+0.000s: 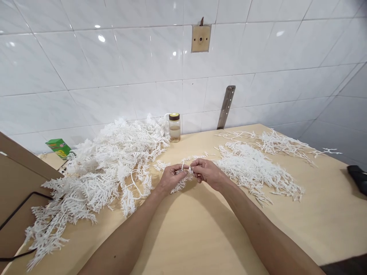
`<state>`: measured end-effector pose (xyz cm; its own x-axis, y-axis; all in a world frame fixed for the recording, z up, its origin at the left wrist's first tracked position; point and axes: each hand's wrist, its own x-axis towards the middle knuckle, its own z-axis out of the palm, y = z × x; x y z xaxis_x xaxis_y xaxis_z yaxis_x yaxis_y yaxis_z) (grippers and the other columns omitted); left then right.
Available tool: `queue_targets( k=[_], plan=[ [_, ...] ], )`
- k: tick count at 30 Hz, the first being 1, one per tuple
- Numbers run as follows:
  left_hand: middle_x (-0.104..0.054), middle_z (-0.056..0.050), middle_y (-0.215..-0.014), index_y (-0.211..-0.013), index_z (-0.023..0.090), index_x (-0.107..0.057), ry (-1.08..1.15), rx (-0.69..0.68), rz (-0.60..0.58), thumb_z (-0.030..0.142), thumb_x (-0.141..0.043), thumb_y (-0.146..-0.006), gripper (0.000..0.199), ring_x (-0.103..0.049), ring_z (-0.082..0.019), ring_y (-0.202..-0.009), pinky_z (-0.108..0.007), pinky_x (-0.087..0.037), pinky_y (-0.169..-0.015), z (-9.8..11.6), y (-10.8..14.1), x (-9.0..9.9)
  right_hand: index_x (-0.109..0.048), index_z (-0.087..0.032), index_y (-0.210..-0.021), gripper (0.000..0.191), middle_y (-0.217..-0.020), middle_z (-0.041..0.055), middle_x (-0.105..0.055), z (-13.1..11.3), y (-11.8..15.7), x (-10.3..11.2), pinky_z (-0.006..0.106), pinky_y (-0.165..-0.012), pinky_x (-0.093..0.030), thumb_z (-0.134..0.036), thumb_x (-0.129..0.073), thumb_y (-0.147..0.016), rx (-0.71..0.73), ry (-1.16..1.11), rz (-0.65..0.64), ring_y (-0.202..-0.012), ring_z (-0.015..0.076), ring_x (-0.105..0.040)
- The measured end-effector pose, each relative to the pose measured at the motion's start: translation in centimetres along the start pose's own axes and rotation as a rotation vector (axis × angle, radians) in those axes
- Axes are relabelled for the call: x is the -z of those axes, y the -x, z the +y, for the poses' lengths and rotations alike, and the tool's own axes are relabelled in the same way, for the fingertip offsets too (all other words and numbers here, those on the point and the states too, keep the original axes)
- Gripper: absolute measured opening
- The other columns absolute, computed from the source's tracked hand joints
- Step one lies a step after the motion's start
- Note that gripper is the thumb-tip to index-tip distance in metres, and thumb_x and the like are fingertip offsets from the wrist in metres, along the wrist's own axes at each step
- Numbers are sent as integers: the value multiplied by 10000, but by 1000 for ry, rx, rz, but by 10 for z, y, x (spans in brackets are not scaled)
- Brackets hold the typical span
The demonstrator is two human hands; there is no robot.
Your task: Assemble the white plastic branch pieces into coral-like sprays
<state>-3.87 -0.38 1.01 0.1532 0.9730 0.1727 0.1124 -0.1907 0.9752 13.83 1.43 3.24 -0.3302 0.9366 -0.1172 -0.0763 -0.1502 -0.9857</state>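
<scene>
Both hands meet over the middle of the wooden table (200, 225). My left hand (172, 178) pinches a small white branch piece (181, 185), whose feathery tips hang below the fingers. Fingertips of my right hand (207, 172) are closed on the same piece, close beside the left fingertips. A large heap of white artificial branches (114, 152) lies to the left. To the right lies a flatter pile of white sprigs (252, 168), and behind it are thinner, barer white stems (283, 144).
A lidded jar of liquid (174, 130) stands by the tiled wall. At the far left are a green box (59, 148) and a brown cardboard panel (23, 183) with a black cable. A metal strip (226, 107) leans on the wall. A black object (358, 178) sits at the right edge.
</scene>
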Motion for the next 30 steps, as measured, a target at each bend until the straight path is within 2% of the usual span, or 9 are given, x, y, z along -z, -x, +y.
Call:
queue_targets(
  k=[2, 4, 7, 11, 14, 16, 21, 26, 30],
  plan=[
    [-702, -48, -798, -916, 141, -754, -113, -87, 96, 253, -654, -754, 221, -594, -147, -713, -255, -441, -677, -1, 0, -2, -568, -174, -809, 284, -559, -41, -547, 3, -1, -2, 208, -428, -424, -282, -763, -633, 19, 28, 12, -533, 105, -522],
    [-691, -43, -788, -879, 162, -763, -250, -178, 167, 200, -619, -759, 191, -593, -147, -720, -254, -444, -677, -2, 0, -4, -564, -175, -826, 306, -567, -34, -561, 7, -3, -2, 219, -434, -446, -301, -775, -644, 40, 72, 24, -540, 113, -537],
    [-695, -39, -819, -912, 186, -764, -342, -270, 135, 150, -581, -768, 236, -606, -149, -754, -252, -459, -695, -2, 1, -5, -561, -176, -853, 310, -608, -24, -586, 13, -6, 0, 228, -443, -471, -319, -773, -678, 81, 146, 36, -547, 115, -556],
    [-740, -48, -930, -1001, 173, -745, -253, -212, 63, 172, -588, -797, 257, -649, -167, -834, -262, -487, -757, -3, 3, -6, -558, -179, -863, 296, -617, -17, -593, 12, -5, 4, 244, -460, -503, -339, -756, -712, 128, 224, 43, -561, 129, -582],
    [-745, -43, -897, -988, 160, -744, -189, -165, 27, 221, -591, -821, 234, -655, -168, -811, -259, -489, -748, -4, 4, -7, -548, -181, -858, 281, -609, -17, -590, 9, -3, 5, 249, -464, -515, -335, -742, -725, 134, 266, 38, -555, 132, -588],
    [-740, -34, -843, -926, 158, -747, -194, -146, 49, 231, -596, -814, 201, -648, -162, -771, -251, -483, -720, -4, 5, -8, -547, -182, -864, 260, -625, -18, -596, 8, -1, 5, 251, -465, -521, -313, -729, -731, 137, 314, 38, -532, 124, -585],
    [-704, -1, -747, -806, 169, -723, -350, -182, 135, 215, -575, -798, 154, -604, -135, -695, -235, -446, -671, -1, 6, -9, -561, -193, -862, 180, -709, -8, -618, 7, 2, 4, 231, -448, -511, -249, -679, -738, 217, 437, 84, -524, 112, -591],
    [-678, -19, -756, -791, 170, -680, -460, -233, 150, 213, -527, -814, 161, -589, -144, -709, -249, -433, -680, 3, 7, -9, -568, -208, -850, 87, -734, -1, -627, 3, 7, -1, 227, -464, -481, -237, -602, -775, 314, 531, 84, -551, 121, -591],
    [-616, -17, -689, -731, 179, -626, -568, -236, 152, 199, -500, -810, 149, -536, -145, -660, -258, -393, -633, 2, 7, -9, -558, -218, -857, 91, -728, -13, -635, 5, 8, -6, 228, -524, -443, -184, -565, -773, 359, 651, 103, -567, 121, -571]
  ],
)
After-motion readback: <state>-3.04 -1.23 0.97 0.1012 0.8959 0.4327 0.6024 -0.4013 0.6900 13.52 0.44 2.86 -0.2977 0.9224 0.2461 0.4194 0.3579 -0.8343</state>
